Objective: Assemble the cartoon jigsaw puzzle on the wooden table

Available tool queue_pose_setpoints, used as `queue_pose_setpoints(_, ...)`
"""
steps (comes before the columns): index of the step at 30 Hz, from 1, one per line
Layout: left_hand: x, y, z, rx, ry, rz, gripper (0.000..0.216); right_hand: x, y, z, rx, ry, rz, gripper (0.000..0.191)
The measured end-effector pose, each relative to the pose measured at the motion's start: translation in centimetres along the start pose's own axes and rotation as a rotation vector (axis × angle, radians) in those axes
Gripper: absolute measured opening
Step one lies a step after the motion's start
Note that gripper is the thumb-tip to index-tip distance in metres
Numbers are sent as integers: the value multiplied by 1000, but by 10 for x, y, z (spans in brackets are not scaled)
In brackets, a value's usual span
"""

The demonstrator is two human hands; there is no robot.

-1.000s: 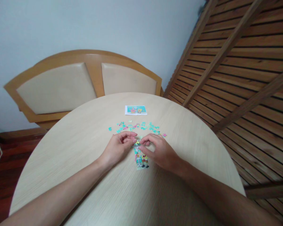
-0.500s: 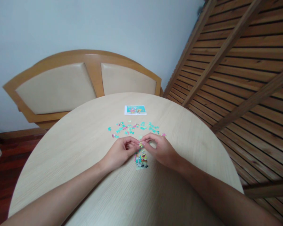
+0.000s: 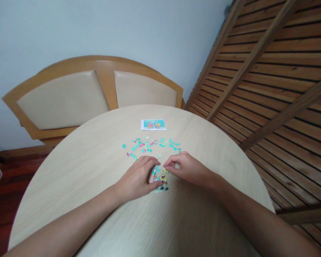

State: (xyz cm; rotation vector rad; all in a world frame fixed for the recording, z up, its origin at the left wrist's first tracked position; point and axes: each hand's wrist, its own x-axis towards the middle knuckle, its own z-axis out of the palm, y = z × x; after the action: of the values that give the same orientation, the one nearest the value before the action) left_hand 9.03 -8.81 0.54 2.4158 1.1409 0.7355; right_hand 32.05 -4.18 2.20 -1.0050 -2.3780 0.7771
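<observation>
A partly joined jigsaw puzzle (image 3: 163,181) with a yellow cartoon figure lies on the table in front of me. My left hand (image 3: 141,177) rests at its left side, fingers and thumb spread apart. The thumb lies over the lower part of the puzzle and hides some of it. At the puzzle's upper right, my right hand (image 3: 180,165) pinches a small yellow puzzle piece (image 3: 166,170), partly covered by the fingertips. Loose puzzle pieces (image 3: 147,145), mostly turquoise with some pink, are scattered just beyond both hands.
The round wooden table (image 3: 77,167) fills the foreground. A picture card (image 3: 153,124) showing cartoon figures lies past the loose pieces. Behind stands a padded wooden chair (image 3: 104,82) against the wall, and a slatted wooden partition (image 3: 256,89) rises at the right.
My left hand has let go of the small yellow piece and spread open, its thumb coming down over the puzzle. The right hand has shifted slightly right and down.
</observation>
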Motion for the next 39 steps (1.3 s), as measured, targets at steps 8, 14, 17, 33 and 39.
queue_pose_setpoints(8, 0, -1, 2, 42, -2, 8, 47, -2, 0, 1, -53, -64, 21, 15)
queue_pose_setpoints(14, 0, -1, 2, 47, -7, 0, 48, -1, -4, 4, -100, -23, 45, 13)
queue_pose_setpoints(17, 0, 0, 1, 41, -3, -2, 49, -1, -6, 5, -148, -3, 44, 12)
queue_pose_setpoints(33, -1, -3, 2, 48, 6, 18, 49, -1, -9, 7, -221, -19, 42, 9)
queue_pose_setpoints(39, -1, -1, 3, 41, 9, 4, 51, -1, -6, 8, -220, -28, 5, 8)
